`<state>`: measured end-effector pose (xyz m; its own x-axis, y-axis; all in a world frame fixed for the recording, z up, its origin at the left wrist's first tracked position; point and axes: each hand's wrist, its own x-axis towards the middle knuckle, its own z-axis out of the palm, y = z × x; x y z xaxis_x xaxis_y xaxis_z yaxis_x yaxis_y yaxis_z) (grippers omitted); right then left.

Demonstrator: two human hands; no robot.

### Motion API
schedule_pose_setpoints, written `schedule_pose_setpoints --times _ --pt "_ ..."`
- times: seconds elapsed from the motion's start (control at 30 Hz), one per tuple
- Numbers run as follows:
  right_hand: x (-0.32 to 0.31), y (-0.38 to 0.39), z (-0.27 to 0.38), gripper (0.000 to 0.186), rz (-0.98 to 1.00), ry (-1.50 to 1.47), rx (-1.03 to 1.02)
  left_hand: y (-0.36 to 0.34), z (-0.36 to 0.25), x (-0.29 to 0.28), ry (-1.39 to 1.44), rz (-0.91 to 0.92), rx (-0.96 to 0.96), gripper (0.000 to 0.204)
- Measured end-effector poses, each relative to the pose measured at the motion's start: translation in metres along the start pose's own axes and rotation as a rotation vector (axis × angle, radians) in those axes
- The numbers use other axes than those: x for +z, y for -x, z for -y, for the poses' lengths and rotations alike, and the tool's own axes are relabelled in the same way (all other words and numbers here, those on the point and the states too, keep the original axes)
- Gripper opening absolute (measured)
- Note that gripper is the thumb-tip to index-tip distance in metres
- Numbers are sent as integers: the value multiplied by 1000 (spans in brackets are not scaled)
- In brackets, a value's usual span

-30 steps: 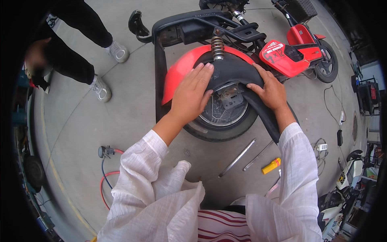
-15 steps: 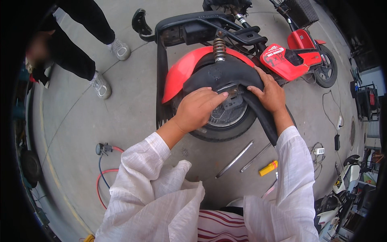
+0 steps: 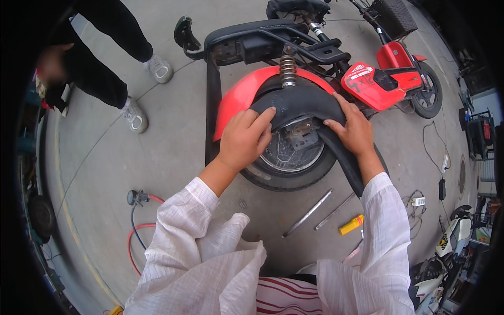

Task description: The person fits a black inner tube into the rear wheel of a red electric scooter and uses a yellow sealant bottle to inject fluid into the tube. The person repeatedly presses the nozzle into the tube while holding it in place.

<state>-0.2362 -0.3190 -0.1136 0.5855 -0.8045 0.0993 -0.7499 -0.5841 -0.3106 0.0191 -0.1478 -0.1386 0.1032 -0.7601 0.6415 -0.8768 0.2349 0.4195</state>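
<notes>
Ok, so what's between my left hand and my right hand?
In the head view, the black rubber tube arches between your left hand and right hand, with a metal bracket and part of the wheel showing below it.

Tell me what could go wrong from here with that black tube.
The black tube might slide off, since it is draped over the wheel and one length hangs below the right hand.

It could scuff on the metal bracket just beneath it.

The metal bars lie loose on the floor, so someone might trip on them.
</notes>
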Motion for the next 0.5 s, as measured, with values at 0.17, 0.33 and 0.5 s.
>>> schedule_pose_setpoints --times 0.17,0.33,0.5 --pt "0 0 3 80 -9 7 -6 -1 1 -1 22 18 -40 39" --pt "1 0 0 79 -20 14 -22 -4 0 -2 55 23 -50 37" --pt "1 1 0 80 -23 25 -16 -4 0 -1 46 21 -42 35"
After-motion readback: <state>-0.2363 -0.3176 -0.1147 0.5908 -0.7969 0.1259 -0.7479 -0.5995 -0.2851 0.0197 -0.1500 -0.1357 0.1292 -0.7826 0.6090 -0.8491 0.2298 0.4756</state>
